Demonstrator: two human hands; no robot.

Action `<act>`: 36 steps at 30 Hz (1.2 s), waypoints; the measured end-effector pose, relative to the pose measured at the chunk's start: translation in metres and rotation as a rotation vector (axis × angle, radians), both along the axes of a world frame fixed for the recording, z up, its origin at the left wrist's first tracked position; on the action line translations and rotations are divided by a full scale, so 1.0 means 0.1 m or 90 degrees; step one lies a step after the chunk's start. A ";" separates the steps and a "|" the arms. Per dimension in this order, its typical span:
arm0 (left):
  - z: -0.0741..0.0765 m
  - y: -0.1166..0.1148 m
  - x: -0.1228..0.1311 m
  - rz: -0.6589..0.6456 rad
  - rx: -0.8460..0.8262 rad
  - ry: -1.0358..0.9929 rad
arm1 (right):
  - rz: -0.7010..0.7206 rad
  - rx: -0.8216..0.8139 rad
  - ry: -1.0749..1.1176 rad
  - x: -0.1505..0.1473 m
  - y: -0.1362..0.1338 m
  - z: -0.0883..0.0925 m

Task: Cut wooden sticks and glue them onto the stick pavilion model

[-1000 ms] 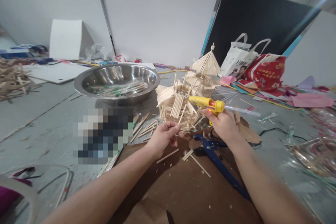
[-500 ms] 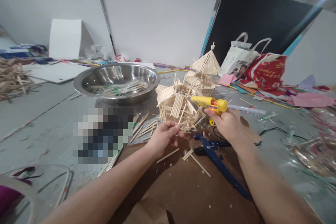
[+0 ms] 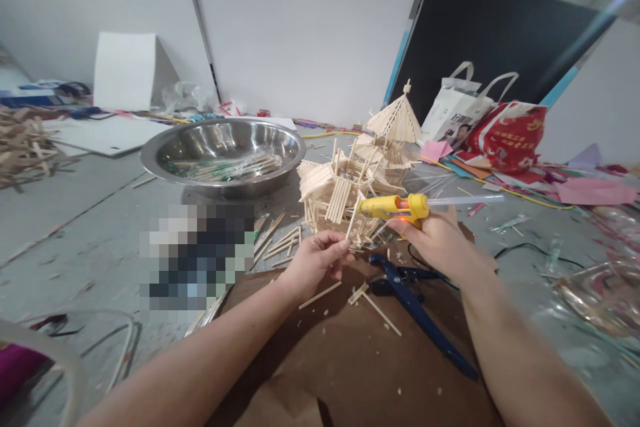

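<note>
My left hand [image 3: 315, 261] pinches a short thin wooden stick [image 3: 353, 219] upright in front of a model building made of many glued sticks [image 3: 350, 180] with a pointed roof. My right hand [image 3: 436, 238] grips a yellow hot-glue gun [image 3: 393, 207], a clear glue stick poking out of its back. The gun's nozzle points left and touches the upper end of the held stick. Both hands are closed and hover just above a brown cardboard sheet [image 3: 350, 360].
Blue-handled cutters [image 3: 415, 303] and loose sticks [image 3: 373, 307] lie on the cardboard. A steel bowl [image 3: 223, 155] holding sticks stands at the back left. White and red bags [image 3: 487, 123] and coloured paper scraps lie right; a stick pile [image 3: 23, 150] far left. White boards lean behind.
My right hand has lowered the glue gun and levelled it, bringing the nozzle to the tip of the stick. My left hand has barely moved.
</note>
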State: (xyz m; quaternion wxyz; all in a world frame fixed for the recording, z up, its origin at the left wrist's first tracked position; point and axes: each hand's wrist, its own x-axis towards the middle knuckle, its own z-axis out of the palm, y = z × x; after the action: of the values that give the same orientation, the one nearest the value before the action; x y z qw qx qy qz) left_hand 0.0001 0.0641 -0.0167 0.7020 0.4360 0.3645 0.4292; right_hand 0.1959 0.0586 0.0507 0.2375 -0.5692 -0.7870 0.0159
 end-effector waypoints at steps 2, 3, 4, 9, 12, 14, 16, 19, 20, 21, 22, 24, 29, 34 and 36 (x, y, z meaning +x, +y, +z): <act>0.00 0.00 0.01 0.003 -0.004 -0.001 | -0.003 0.006 -0.014 -0.02 0.00 -0.01; -0.01 0.00 0.01 0.005 -0.006 0.000 | -0.006 0.010 -0.020 -0.03 0.00 -0.01; -0.01 0.00 0.01 0.006 -0.008 0.001 | -0.010 0.014 -0.025 -0.03 0.00 -0.02; -0.01 0.01 0.01 0.011 -0.010 0.008 | -0.031 0.010 -0.037 -0.06 -0.02 0.00; 0.00 0.01 0.00 0.022 -0.006 0.009 | -0.033 -0.009 -0.040 -0.07 -0.04 0.02; -0.01 0.02 0.00 0.024 -0.006 0.009 | -0.032 -0.015 -0.041 -0.08 -0.05 0.03; -0.01 0.02 0.00 0.020 -0.008 0.007 | -0.031 -0.014 -0.045 -0.08 -0.05 0.03; -0.02 0.03 0.00 0.015 -0.006 0.006 | -0.028 -0.005 -0.049 -0.08 -0.05 0.03; -0.02 0.03 0.00 0.017 -0.004 0.008 | -0.025 -0.001 -0.049 -0.07 -0.06 0.03; -0.01 0.03 0.00 0.018 -0.002 0.009 | -0.022 0.004 -0.050 -0.07 -0.06 0.03; -0.01 0.03 0.00 0.020 0.000 0.011 | -0.021 0.008 -0.053 -0.07 -0.06 0.03; -0.01 0.03 -0.01 0.021 0.001 0.011 | -0.021 0.016 -0.059 -0.08 -0.07 0.03; -0.02 0.06 -0.02 0.019 0.005 0.012 | -0.030 0.029 -0.064 -0.07 -0.06 0.03; 0.01 0.09 0.00 0.020 -0.010 0.029 | -0.038 0.044 -0.045 -0.02 -0.02 0.02; 0.03 0.10 0.00 0.023 -0.020 0.032 | -0.049 0.060 -0.041 0.00 0.00 0.01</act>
State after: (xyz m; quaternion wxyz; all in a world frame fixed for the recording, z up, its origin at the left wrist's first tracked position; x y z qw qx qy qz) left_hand 0.0005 0.0738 -0.0140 0.6913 0.4289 0.3966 0.4252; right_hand 0.1960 0.0583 0.0516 0.2395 -0.5874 -0.7715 -0.0487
